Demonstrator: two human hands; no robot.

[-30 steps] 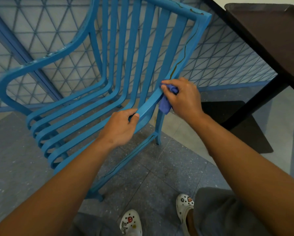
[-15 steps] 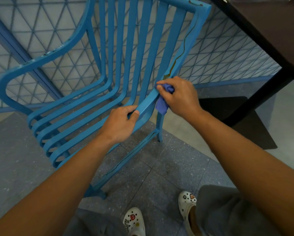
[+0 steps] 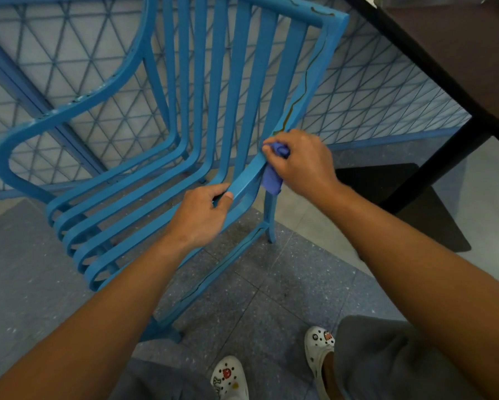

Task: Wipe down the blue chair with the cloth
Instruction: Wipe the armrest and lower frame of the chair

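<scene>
The blue chair (image 3: 190, 116) of curved metal slats stands on the floor in front of me, its right frame rail chipped and streaked. My right hand (image 3: 303, 163) presses a bunched purple-blue cloth (image 3: 271, 177) against that right rail where back meets seat; part of the cloth hangs below my fingers. My left hand (image 3: 202, 215) grips the same rail just lower down, fingers wrapped around the slat's edge.
A dark table (image 3: 456, 53) with a black leg (image 3: 433, 168) stands close on the right, its base plate on the floor. A blue lattice fence (image 3: 372, 90) runs behind the chair. My feet in white clogs (image 3: 231, 379) stand on grey tiles below.
My right hand and the cloth have slid slightly down and left along the right rail. The left hand keeps its grip on the rail. The view has shifted a little.
</scene>
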